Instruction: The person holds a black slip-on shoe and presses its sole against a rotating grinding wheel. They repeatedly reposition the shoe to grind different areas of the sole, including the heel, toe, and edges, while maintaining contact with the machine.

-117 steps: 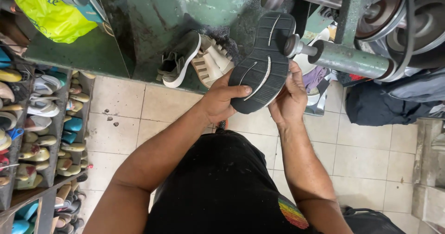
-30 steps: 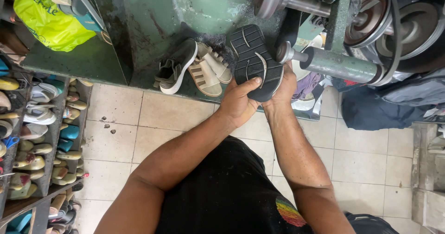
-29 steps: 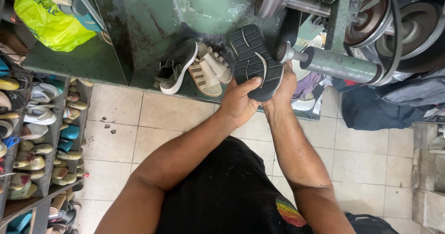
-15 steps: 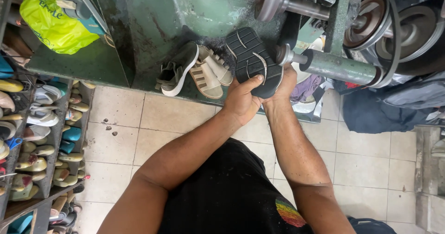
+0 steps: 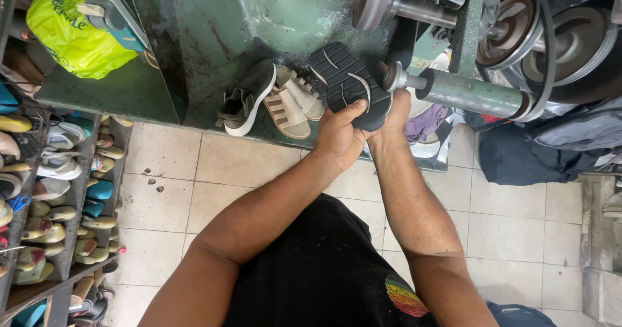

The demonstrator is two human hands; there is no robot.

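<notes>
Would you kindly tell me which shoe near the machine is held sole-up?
The black shoe, gripped by both hands with its ridged sole facing up; the grey sneaker and beige sandal just lie untouched.

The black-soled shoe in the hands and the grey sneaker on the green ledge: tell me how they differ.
The black-soled shoe is gripped by the left hand and right hand, sole up, beside the machine's shaft end; the grey sneaker lies untouched on its side on the ledge. The held shoe shows dark ribbed tread; the sneaker shows grey upper and white sole edge. Both are single shoes.

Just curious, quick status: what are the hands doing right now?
Left hand and right hand grip a black shoe, sole up. Shoe edge against the machine's spindle tip. Sneaker and sandal lie beside.
</notes>
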